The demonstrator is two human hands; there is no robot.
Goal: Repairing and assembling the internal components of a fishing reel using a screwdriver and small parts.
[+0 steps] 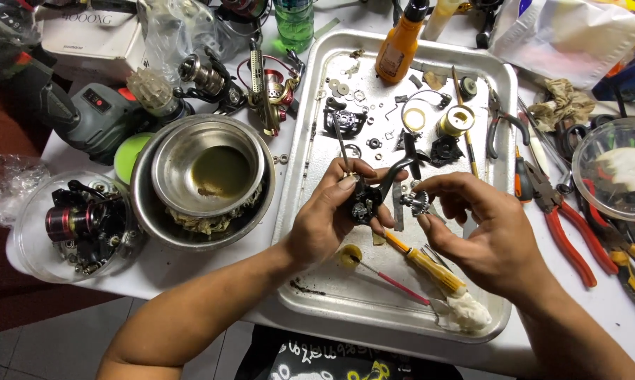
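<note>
One rectangular metal tray (500, 77) lies on the white counter (191, 271). Two round steel bowls (208, 165) sit nested at its left edge. One orange plastic bottle (400, 46) stands at the tray's far edge. One yellow-handled screwdriver (426, 264) lies near its front edge. One pair of red-handled pliers (567, 229) lies right of it. Two clear plastic tubs, one at the counter's left edge (33, 243), one at the right (616, 169).

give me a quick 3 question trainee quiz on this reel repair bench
1. True or false: the left hand holds a black reel body over the metal tray.
2. What does the right hand pinch? A) small silver gear B) red pliers C) orange bottle
3. Fill in: the yellow-handled screwdriver lies in the tray, under the ____ hand.

Key: 1 true; 2 A, the small silver gear; 3 right.
</note>
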